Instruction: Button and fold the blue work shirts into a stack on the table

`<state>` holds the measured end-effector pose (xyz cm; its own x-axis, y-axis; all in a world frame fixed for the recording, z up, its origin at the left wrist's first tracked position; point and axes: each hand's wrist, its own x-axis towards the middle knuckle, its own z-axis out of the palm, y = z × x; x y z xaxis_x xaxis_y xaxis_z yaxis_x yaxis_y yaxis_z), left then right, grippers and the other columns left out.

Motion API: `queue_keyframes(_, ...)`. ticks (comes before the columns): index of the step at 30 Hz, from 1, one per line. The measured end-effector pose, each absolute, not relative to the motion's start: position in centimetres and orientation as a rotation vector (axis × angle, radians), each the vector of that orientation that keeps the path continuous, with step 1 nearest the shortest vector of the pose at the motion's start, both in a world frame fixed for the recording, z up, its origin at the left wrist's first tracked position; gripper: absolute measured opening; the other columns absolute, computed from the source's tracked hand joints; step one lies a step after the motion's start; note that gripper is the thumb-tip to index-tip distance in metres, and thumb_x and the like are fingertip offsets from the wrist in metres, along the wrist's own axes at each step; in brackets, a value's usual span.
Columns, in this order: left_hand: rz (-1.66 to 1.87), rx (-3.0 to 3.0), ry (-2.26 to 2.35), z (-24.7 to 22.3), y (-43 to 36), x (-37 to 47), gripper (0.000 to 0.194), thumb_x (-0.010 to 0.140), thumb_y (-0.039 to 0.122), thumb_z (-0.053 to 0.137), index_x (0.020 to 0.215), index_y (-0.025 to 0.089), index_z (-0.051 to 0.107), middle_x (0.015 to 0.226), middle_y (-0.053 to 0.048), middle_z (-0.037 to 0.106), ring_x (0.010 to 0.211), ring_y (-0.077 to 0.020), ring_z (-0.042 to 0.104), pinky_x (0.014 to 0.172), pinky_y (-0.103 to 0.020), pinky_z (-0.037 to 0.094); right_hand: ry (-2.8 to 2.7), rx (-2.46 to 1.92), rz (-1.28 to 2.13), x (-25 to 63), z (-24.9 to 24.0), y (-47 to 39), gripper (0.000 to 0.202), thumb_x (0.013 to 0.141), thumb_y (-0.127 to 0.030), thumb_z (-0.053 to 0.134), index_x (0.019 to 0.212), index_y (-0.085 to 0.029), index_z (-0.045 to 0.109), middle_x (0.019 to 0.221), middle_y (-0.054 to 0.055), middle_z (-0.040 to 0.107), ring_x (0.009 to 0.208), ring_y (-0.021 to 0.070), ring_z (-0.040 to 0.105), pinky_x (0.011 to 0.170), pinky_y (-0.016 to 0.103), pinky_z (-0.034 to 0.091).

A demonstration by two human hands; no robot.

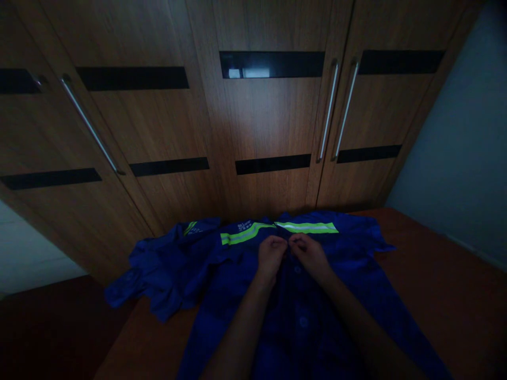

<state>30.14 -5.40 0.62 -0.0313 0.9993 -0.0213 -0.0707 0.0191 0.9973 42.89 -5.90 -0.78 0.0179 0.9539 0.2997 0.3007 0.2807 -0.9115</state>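
A blue work jacket with a yellow-green reflective stripe across its chest lies spread out, front side up. My left hand and my right hand meet at its front opening, just below the stripe. The fingers of both are pinched on the jacket's front edges. Whether a button sits between the fingertips is hidden. Below my hands, buttons show along the front placket. Left of the jacket lies a second blue garment, crumpled, with a bit of the same stripe.
Both garments rest on a reddish-brown surface. Behind it stands a wooden wardrobe with black inlaid strips and long metal handles. A pale wall rises on the right. The light is dim.
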Motion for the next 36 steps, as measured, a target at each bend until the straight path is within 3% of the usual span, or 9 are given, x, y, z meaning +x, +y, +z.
queue_keyframes(5,1.26,1.142,1.208,0.2,-5.3,30.3,0.006,0.063,0.015,0.06,0.067,0.017,0.056,0.05,0.006,0.054,0.042,-0.0061,0.046,0.043,-0.016,0.034,-1.555,-1.331,0.614,43.6,-0.6,-5.8,0.016,0.076,-0.038,0.056,0.08,-0.024,0.064,0.06,-0.001,0.064,0.057,0.0172,0.058,0.058,0.026,0.038)
queue_keyframes(12,1.222,1.266,1.243,-0.5,-4.8,30.2,0.009,0.062,0.012,0.058,0.069,0.017,0.056,0.051,0.006,0.054,0.044,-0.007,0.049,0.044,-0.016,0.034,-1.455,-1.286,0.916,43.5,-0.9,-5.3,0.031,0.077,-0.047,0.048,0.065,-0.021,0.058,0.048,-0.002,0.054,0.043,0.0124,0.046,0.045,0.024,0.034)
queue_keyframes(18,1.007,1.514,1.352,-1.6,-4.5,29.0,0.014,0.057,0.005,0.059,0.063,0.018,0.059,0.048,0.007,0.055,0.046,-0.0088,0.051,0.046,-0.016,0.035,-1.591,-1.347,1.033,44.3,-1.8,-5.4,0.026,0.072,-0.037,0.052,0.054,-0.019,0.06,0.041,-0.004,0.05,0.038,0.0098,0.041,0.04,0.021,0.029)
queue_keyframes(22,0.851,1.687,1.44,-1.7,-4.8,28.3,0.015,0.055,0.005,0.061,0.055,0.02,0.06,0.05,0.004,0.059,0.051,-0.0123,0.057,0.052,-0.019,0.039,-1.736,-1.447,0.931,44.8,-2.4,-5.3,0.022,0.066,-0.026,0.057,0.045,-0.02,0.059,0.04,-0.002,0.054,0.042,0.0115,0.048,0.043,0.022,0.03)
queue_keyframes(28,0.706,1.891,1.501,-0.6,-5.6,28.4,0.019,0.057,0.008,0.061,0.045,0.021,0.056,0.042,0.0,0.057,0.051,-0.0171,0.059,0.055,-0.024,0.041,-1.778,-1.612,0.549,43.6,-1.1,-4.4,0.017,0.077,-0.032,0.054,0.071,-0.023,0.067,0.075,0.004,0.069,0.073,0.019,0.061,0.065,0.027,0.04)
queue_keyframes(31,0.683,1.953,1.508,-0.3,-5.9,28.4,0.019,0.059,0.011,0.061,0.044,0.021,0.056,0.044,-0.002,0.059,0.053,-0.019,0.061,0.057,-0.025,0.042,-1.837,-1.633,0.457,42.1,-0.5,-3.3,0.01,0.074,-0.028,0.06,0.08,-0.023,0.067,0.088,0.006,0.068,0.088,0.0209,0.061,0.076,0.028,0.041)
queue_keyframes(33,0.697,1.985,1.525,-0.1,-6.1,28.5,0.018,0.06,0.011,0.061,0.046,0.021,0.056,0.048,-0.004,0.062,0.056,-0.0204,0.062,0.058,-0.026,0.042,-1.838,-1.665,0.415,41.4,-0.7,-2.4,0.018,0.07,-0.025,0.063,0.088,-0.022,0.067,0.1,0.009,0.067,0.098,0.0236,0.059,0.081,0.03,0.041)
queue_keyframes(36,0.735,2.022,1.55,0.0,-6.1,28.4,0.017,0.059,0.009,0.061,0.049,0.021,0.057,0.055,-0.004,0.064,0.061,-0.0213,0.063,0.062,-0.028,0.043,-1.789,-1.721,0.42,41.0,-1.8,-1.4,0.022,0.07,-0.022,0.063,0.091,-0.021,0.067,0.1,0.01,0.068,0.098,0.0252,0.06,0.08,0.032,0.042)
